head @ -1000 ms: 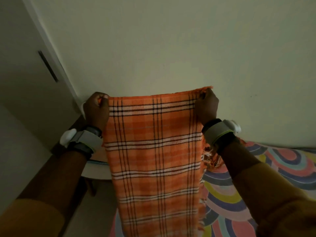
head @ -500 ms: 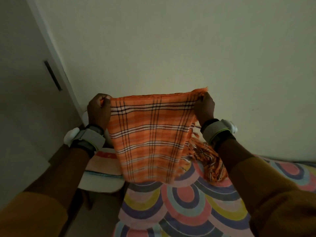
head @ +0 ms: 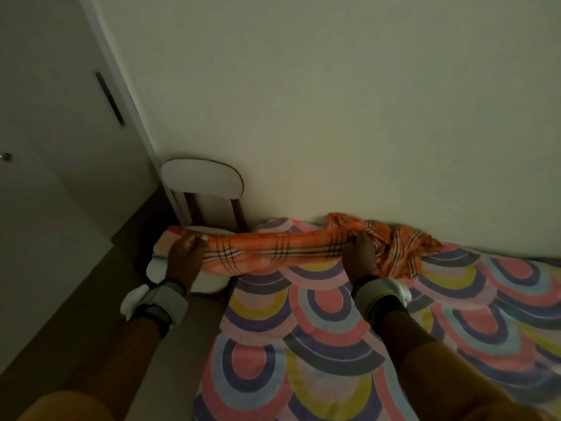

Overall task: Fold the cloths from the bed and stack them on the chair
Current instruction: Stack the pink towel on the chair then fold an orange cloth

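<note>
The person wears mustard-yellow sleeves [head: 60,404]. A grey strap [head: 165,302] bearing a white unit [head: 133,300] wraps each wrist over a dark band [head: 151,314].

**View:** head, the only one.
**Position:** worn on the person's head, above and behind both forearms.
**Facing:** forward and down, toward the wall [head: 334,101] and the corner where the chair [head: 202,177] stands.
**Lens:** wide-angle.
**Range:** sleeves [head: 485,402] nearest, at the bottom edge. The left hand [head: 183,256] and right hand [head: 361,255] are near, at mid-frame, with the cloth [head: 273,250] between them.
**Coverage:** bed [head: 303,329] lower right, floor [head: 76,314] lower left, door [head: 45,177] at left, wall across the upper half.
</note>
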Demonstrator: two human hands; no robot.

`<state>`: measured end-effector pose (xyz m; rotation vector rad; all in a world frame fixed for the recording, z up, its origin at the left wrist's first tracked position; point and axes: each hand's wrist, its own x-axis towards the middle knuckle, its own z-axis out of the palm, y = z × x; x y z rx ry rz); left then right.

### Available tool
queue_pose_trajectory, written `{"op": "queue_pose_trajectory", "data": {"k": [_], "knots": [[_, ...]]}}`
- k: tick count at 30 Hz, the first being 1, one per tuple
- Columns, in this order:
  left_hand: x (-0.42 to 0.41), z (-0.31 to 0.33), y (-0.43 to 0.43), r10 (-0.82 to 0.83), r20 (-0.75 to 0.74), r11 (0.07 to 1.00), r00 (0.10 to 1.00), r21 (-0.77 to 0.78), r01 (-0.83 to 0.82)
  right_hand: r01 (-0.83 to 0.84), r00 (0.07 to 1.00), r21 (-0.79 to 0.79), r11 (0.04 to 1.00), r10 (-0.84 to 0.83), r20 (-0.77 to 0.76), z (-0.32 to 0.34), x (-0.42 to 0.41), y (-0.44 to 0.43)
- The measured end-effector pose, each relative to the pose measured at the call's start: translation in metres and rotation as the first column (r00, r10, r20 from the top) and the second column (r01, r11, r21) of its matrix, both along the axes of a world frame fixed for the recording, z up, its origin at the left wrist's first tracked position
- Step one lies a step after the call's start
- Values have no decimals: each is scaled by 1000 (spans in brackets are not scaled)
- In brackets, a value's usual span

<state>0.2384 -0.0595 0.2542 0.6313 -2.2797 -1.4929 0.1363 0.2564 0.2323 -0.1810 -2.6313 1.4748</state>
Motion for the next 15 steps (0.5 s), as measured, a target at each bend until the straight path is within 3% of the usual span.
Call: {"op": "queue_pose_trajectory", "data": {"k": [2,10,15], "knots": [[32,-24,12,-48,119,998,992,-41,54,3,999,-24,1000,-2,50,-32,35,13],[145,-112,61,-192,389,981,901,112,161,30,940,46,998,-44,339,-135,158,67],[176,-153,64,-233,532,960,814,262,103,17,863,77,997,-54,502,-174,191,83]]}}
